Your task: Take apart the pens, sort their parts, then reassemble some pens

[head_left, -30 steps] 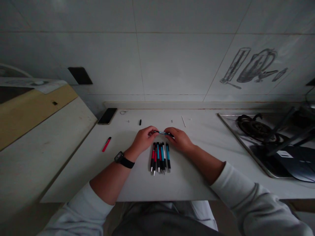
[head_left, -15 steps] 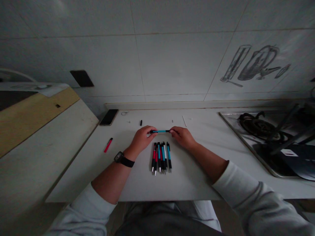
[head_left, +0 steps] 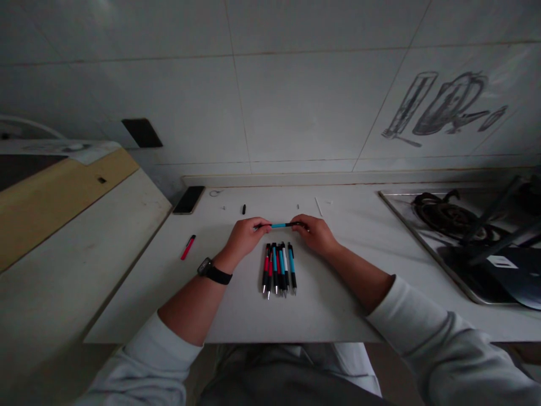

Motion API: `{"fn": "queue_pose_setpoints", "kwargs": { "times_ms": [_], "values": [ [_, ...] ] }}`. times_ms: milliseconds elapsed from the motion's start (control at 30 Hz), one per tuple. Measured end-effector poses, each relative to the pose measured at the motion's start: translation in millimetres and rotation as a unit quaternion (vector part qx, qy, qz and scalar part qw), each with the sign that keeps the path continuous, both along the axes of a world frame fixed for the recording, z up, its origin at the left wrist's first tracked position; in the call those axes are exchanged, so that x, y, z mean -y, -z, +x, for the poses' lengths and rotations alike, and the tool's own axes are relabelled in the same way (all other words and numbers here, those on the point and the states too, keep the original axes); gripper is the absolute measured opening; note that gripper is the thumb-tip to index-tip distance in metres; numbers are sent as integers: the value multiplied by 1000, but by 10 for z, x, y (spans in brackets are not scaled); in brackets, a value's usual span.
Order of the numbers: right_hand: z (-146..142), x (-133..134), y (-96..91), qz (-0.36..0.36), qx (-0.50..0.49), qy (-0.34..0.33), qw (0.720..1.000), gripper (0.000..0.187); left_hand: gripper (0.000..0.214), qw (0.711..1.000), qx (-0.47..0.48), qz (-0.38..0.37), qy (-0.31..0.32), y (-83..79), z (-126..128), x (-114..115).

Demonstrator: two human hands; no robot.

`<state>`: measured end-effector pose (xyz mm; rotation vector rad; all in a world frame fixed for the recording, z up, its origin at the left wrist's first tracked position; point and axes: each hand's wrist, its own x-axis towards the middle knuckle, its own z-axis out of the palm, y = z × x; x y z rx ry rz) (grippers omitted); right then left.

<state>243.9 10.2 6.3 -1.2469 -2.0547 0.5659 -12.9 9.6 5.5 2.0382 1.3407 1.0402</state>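
Blue pen [head_left: 279, 225]: centre of frame, roughly level, just above the surface [head_left: 329, 316] or on it, cannot tell which. Left hand [head_left: 247, 237]: fingers closed on its left end. Right hand [head_left: 315, 232]: fingers pinched on the dark right end. Blue middle shows between them; both ends partly hidden by fingers.

Around: loose pens [head_left: 282, 268] side by side just below the hands, some touching; red, blue and white barrels, dark grips, silver tips toward bottom of frame. One blue one slightly apart at the right of the row. This row lies between the two forearms, nearest obstacle to the hands.

Above the hands, in a loose line: black piece [head_left: 244, 209], a tiny grey piece [head_left: 298, 206], white stick [head_left: 319, 206]. Further left, a thin ring [head_left: 214, 193] and a phone [head_left: 189, 200], dark screen up. Red barrel [head_left: 188, 247] alone, left of centre, tilted. Watch [head_left: 205, 267] with black strap on left wrist.

Right edge: hob [head_left: 448, 220], a dark panel [head_left: 513, 277] over part of it. White label [head_left: 502, 261] on the panel, marks too small to read. Upper right: grey drawing [head_left: 452, 104] of vessels on the wall tiles.
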Motion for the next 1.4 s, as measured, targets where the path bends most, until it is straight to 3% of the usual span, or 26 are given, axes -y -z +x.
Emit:
{"fn": "queue_pose_setpoints", "kwargs": {
  "times_ms": [233, 533, 600, 767, 833, 1400],
  "values": [
    [1, 2, 8, -54, 13, -11, 998, 27, 13, 999, -25, 37, -6, -27, 16, 27],
    [-17, -1, 43, -39, -11, -9, 999, 24, 13, 997, -51, 62, -1, -22, 14, 21],
    [-21, -4, 46, -35, -15, -2, 999, 30, 14, 997, -53, 61, 2, -23, 16, 24],
    [-17, -9, 47, -49, 23, -5, 998, 23, 12, 997, -47, 64, -3, -33, 28, 37],
    [-12, -11, 49, -48, 23, 1, 999, 28, 12, 997, -44, 63, -1, -32, 34, 39],
    [-20, -16, 67, -44, 28, -46, 998, 23, 13, 998, -46, 42, 16, -1, 48, 34]
  ]
}}
